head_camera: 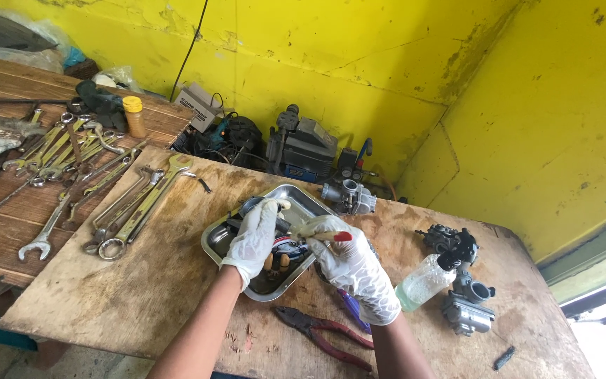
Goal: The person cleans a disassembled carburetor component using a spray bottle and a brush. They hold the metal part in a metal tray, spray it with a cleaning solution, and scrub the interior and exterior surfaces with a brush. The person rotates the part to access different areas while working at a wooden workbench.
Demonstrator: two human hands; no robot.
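Note:
Both my hands wear white gloves and work over a metal tray (pixel 311 204) in the middle of a wooden board. My left hand (pixel 256 234) presses down on a dark metal part (pixel 247 208) lying in the tray. My right hand (pixel 348 261) grips a small brush with a red handle (pixel 331 236), its tip pointing left toward that part. Small brass pieces (pixel 277 262) sit in the tray below my left hand.
Several wrenches (pixel 131 210) lie to the left. Red-handled pliers (pixel 324 331) and a purple-handled tool (pixel 353 310) rest near the front edge. A spray bottle (pixel 426 279) and carburetor bodies (pixel 466 303) sit right; another carburetor (pixel 348 196) lies behind the tray. Yellow walls enclose the corner.

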